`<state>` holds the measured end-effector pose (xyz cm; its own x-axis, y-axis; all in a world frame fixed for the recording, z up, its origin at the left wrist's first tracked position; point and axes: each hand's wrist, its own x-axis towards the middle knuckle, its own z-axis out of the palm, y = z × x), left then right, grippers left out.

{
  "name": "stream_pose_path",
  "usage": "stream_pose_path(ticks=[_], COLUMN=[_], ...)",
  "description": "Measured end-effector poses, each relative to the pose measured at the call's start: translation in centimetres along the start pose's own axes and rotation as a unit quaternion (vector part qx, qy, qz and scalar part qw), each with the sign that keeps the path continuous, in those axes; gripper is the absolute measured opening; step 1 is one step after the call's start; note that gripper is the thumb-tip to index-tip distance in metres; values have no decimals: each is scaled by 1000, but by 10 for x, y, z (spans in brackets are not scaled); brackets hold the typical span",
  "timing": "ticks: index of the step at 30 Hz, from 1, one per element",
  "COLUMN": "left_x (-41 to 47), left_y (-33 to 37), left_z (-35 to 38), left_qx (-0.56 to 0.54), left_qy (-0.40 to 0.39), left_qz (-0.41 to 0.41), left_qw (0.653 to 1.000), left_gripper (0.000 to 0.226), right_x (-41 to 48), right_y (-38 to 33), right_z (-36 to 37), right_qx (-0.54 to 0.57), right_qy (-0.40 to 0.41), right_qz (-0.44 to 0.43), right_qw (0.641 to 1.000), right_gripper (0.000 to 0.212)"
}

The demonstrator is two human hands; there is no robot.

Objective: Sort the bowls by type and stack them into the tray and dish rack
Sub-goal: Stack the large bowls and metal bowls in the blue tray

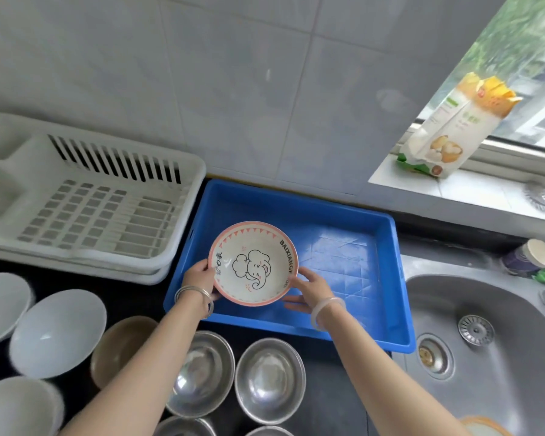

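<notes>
Hands, left [201, 276] and right [309, 287], each keep a grip on the elephant bowl's [253, 262] rim, inside the blue tray [343, 215], beside the white dish rack [85, 196].

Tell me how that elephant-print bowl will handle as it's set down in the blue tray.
The elephant bowl looks like glazed ceramic, so probably rigid, fairly heavy and chippable if dropped. Its glossy rim may be slippery, which fits the left hand and right hand gripping opposite edges. Wide and shallow, it should sit steadily on the blue tray floor.
</notes>
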<state>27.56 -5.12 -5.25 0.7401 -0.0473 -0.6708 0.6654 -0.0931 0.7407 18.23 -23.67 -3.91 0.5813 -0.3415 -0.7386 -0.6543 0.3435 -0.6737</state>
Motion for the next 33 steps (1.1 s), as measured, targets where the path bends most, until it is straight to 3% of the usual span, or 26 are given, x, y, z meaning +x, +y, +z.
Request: stream_pose_path(ticks=[7,18,33], left_x=[4,26,32], left_y=[-2,12,12], left_z=[2,17,23], left_qx=[3,-161,-147], left_qy=[0,48,55], left_qz=[-7,-15,23], left_qw=[1000,986,987], left_gripper=[24,31,29], right_x=[-4,29,40], right_y=[14,-22,-24], right_z=[12,44,50], right_qx=[167,174,141], right_qy=[-39,-1,19], right_qz=[-29,-52,-67], right_qw=[985,983,988], right_gripper=[50,48,44])
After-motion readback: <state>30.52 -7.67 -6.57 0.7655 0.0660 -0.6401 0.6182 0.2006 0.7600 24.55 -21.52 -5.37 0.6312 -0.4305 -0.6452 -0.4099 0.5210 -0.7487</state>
